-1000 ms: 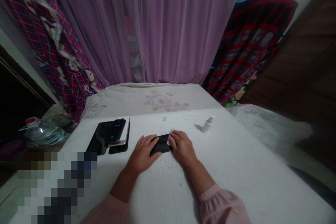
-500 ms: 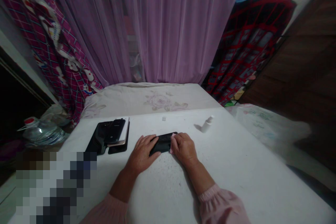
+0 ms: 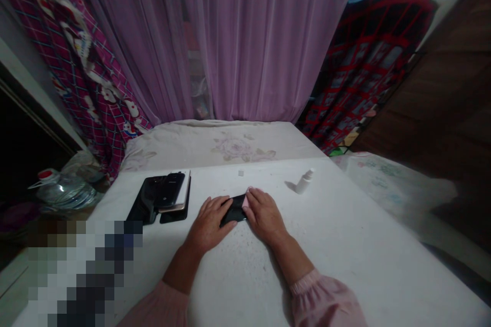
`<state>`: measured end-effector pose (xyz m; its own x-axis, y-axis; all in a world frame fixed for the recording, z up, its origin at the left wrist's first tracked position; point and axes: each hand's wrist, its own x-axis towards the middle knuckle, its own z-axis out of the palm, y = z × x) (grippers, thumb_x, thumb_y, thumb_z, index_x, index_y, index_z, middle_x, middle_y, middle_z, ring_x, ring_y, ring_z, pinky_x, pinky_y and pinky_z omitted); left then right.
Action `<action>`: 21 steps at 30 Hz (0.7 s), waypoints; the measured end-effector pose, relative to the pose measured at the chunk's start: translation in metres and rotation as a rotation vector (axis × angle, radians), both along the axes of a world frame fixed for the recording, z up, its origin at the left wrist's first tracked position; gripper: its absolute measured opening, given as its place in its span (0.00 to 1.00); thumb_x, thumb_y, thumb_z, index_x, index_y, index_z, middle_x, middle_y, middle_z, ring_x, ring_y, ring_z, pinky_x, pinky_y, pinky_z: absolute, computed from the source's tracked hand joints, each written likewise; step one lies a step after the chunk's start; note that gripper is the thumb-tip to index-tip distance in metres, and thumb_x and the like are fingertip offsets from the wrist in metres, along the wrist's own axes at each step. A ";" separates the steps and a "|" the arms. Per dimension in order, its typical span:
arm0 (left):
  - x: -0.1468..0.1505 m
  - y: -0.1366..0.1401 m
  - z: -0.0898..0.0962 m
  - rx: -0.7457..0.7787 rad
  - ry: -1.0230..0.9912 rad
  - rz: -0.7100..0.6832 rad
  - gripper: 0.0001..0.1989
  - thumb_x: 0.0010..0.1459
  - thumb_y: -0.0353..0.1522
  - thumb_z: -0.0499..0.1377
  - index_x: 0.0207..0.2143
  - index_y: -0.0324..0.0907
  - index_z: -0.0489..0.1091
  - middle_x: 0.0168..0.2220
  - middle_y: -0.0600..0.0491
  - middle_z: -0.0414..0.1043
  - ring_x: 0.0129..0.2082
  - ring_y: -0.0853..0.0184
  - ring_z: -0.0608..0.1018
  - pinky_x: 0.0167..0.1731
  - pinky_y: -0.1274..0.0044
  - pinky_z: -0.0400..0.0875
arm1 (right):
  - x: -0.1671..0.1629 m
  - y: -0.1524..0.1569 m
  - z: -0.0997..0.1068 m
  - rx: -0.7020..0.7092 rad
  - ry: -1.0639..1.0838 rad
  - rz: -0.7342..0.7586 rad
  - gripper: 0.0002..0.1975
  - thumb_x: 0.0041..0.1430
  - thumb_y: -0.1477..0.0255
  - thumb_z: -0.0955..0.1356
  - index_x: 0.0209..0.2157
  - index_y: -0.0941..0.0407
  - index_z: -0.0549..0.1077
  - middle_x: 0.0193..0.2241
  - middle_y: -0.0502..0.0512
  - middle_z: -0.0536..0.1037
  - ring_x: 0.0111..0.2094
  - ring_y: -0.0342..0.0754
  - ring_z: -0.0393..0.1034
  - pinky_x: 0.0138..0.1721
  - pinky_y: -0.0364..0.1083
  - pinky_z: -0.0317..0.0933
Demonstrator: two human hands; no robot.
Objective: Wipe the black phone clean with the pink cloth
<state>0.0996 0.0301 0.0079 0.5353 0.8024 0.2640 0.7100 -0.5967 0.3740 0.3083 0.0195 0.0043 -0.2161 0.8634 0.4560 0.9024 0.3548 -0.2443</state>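
Note:
A flat black phone [image 3: 233, 211] lies on the white table, partly covered by my hands. My left hand [image 3: 209, 224] grips its left end, thumb along the near edge and fingers over the far edge. Over the phone's right part, my right hand [image 3: 265, 216] presses a small pink cloth [image 3: 246, 201] against the surface. Most of the cloth is hidden under the fingers. To the right stands a white spray bottle [image 3: 306, 182].
Left of my hands lie a black tablet [image 3: 143, 199] and a stack of phones [image 3: 174, 190]. A small pale square [image 3: 241, 173] sits beyond the hands. Tiny specks dot the white table [image 3: 238, 286]. A water jug [image 3: 65, 189] stands beyond the left edge.
My right hand has slid the pink cloth a little left and away from me over the phone, and its fingers lie flatter. My left hand stays on the phone's left end.

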 end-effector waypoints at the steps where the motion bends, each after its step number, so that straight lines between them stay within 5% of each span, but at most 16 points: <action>1: 0.000 0.000 0.000 -0.003 0.004 0.001 0.27 0.61 0.40 0.57 0.61 0.48 0.59 0.61 0.48 0.64 0.61 0.58 0.65 0.63 0.57 0.50 | 0.000 -0.001 0.002 -0.009 -0.010 0.006 0.21 0.64 0.68 0.63 0.56 0.59 0.69 0.58 0.65 0.69 0.59 0.58 0.62 0.58 0.59 0.57; 7: 0.001 0.000 0.001 -0.008 0.012 0.009 0.26 0.61 0.39 0.57 0.60 0.47 0.60 0.60 0.47 0.64 0.60 0.57 0.65 0.63 0.56 0.51 | -0.004 -0.006 0.011 -0.054 -0.037 0.085 0.19 0.65 0.68 0.63 0.56 0.56 0.69 0.59 0.61 0.68 0.60 0.56 0.60 0.60 0.58 0.53; 16: 0.000 0.000 -0.002 0.010 0.005 0.008 0.26 0.61 0.39 0.57 0.61 0.47 0.60 0.60 0.47 0.64 0.60 0.58 0.65 0.62 0.57 0.51 | 0.005 0.002 0.000 -0.016 -0.038 -0.119 0.17 0.67 0.67 0.60 0.52 0.53 0.72 0.56 0.60 0.72 0.54 0.55 0.67 0.55 0.59 0.56; 21: 0.001 -0.001 0.001 -0.001 0.012 0.015 0.26 0.61 0.40 0.57 0.60 0.47 0.61 0.60 0.47 0.65 0.60 0.57 0.65 0.63 0.57 0.51 | 0.000 -0.001 0.002 -0.052 -0.070 -0.059 0.21 0.66 0.66 0.61 0.56 0.58 0.68 0.59 0.63 0.68 0.58 0.59 0.63 0.58 0.60 0.54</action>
